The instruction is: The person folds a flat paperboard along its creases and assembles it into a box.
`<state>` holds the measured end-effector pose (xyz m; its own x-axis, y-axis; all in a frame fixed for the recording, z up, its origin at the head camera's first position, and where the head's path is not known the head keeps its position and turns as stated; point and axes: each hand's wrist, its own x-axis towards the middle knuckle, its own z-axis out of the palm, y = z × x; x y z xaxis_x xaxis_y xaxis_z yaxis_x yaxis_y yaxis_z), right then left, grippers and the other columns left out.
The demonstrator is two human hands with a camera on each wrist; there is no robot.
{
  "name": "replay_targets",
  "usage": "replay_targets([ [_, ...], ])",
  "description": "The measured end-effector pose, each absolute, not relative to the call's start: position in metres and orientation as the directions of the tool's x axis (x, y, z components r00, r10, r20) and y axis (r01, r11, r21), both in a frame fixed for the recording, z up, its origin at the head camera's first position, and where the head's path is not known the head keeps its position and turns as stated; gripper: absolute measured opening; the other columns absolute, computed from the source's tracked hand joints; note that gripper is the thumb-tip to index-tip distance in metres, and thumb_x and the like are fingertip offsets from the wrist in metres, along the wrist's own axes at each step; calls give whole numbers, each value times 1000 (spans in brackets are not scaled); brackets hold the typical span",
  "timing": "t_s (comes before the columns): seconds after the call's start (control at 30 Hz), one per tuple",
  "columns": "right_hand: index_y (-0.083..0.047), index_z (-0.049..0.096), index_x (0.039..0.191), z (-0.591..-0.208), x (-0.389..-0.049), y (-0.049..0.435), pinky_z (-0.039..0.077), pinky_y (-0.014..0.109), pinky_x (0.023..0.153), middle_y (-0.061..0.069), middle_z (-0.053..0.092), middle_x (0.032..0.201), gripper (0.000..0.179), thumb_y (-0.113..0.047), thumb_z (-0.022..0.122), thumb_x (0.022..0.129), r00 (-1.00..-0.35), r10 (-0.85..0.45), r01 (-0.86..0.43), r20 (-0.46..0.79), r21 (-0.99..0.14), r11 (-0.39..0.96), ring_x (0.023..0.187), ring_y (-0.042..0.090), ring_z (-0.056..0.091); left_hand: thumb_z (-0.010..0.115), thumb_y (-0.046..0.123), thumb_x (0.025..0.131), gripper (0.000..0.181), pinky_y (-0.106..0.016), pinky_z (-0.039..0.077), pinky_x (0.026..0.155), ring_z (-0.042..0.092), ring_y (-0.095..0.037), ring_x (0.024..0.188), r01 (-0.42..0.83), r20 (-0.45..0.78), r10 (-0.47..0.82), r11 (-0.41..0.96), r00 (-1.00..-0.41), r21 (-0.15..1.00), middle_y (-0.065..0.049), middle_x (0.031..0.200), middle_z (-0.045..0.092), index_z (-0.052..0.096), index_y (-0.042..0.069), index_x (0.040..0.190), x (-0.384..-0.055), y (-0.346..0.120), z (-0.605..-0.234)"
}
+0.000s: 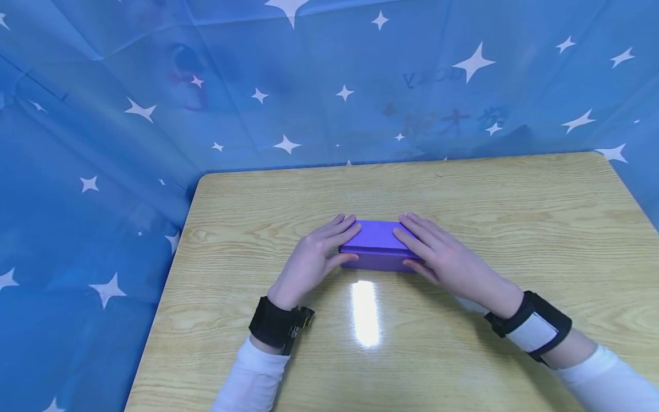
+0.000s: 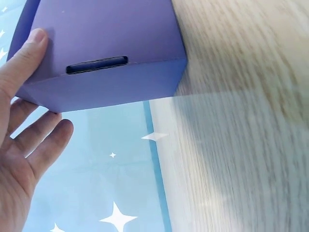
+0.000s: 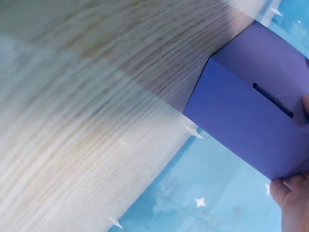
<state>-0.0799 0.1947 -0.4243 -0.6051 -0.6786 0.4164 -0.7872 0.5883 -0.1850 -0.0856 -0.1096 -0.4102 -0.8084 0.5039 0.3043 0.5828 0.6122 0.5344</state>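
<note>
A closed purple cardboard box sits on the wooden table, its long side facing me. At its left end my left hand holds it, fingers over the top edge and thumb along the front. My right hand grips the right end the same way, with the fingertips lying on the lid. The left wrist view shows a narrow slot at the box's end edge, with the left thumb against the face beside it. A similar slot appears in the right wrist view, near the right hand.
The wood-grain table has a rounded far-left corner, and a bright light reflection shows in front of the box. A blue cloth with white stars hangs behind the table and down its left side. Both wrists wear black straps.
</note>
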Motion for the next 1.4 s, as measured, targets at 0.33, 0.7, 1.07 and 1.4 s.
replay_targets([
  [0.33, -8, 45, 158, -427, -77, 196, 51, 65, 110, 26, 49, 160, 61, -44, 30, 112, -597, -707, -791, 379, -136, 596, 146, 47, 50, 75, 33, 94, 55, -40, 53, 114, 57, -30, 145, 624, 325, 532, 671, -782, 400, -10, 152, 62, 64, 13, 144, -82, -110, -409],
  [0.7, -6, 41, 160, -433, -72, 199, 11, 39, 138, 26, 42, 165, 62, -43, 21, 114, -610, -706, -771, 359, -62, 634, 155, 43, 40, 73, 33, 95, 52, -41, 53, 114, 55, -30, 147, 618, 361, 502, 667, -786, 416, -7, 153, 61, 65, 15, 143, -78, -108, -417],
  [1.07, -7, 41, 160, -430, -72, 196, 48, 67, 113, 24, 42, 165, 63, -44, 22, 113, -630, -700, -762, 337, -94, 641, 154, 44, 40, 75, 32, 96, 54, -42, 49, 119, 52, -30, 150, 578, 331, 474, 660, -816, 480, -7, 156, 58, 63, 14, 146, -77, -107, -421],
  [1.4, -23, 24, 169, -417, -63, 196, 31, 72, 124, 18, 13, 178, 90, -46, 73, 97, -838, -534, -520, 117, -471, 713, 165, 46, 14, 67, 42, 103, 74, -49, 43, 126, 35, -27, 161, 206, 31, 316, 539, -948, 816, -4, 175, 29, 34, 20, 165, -75, -105, -405],
])
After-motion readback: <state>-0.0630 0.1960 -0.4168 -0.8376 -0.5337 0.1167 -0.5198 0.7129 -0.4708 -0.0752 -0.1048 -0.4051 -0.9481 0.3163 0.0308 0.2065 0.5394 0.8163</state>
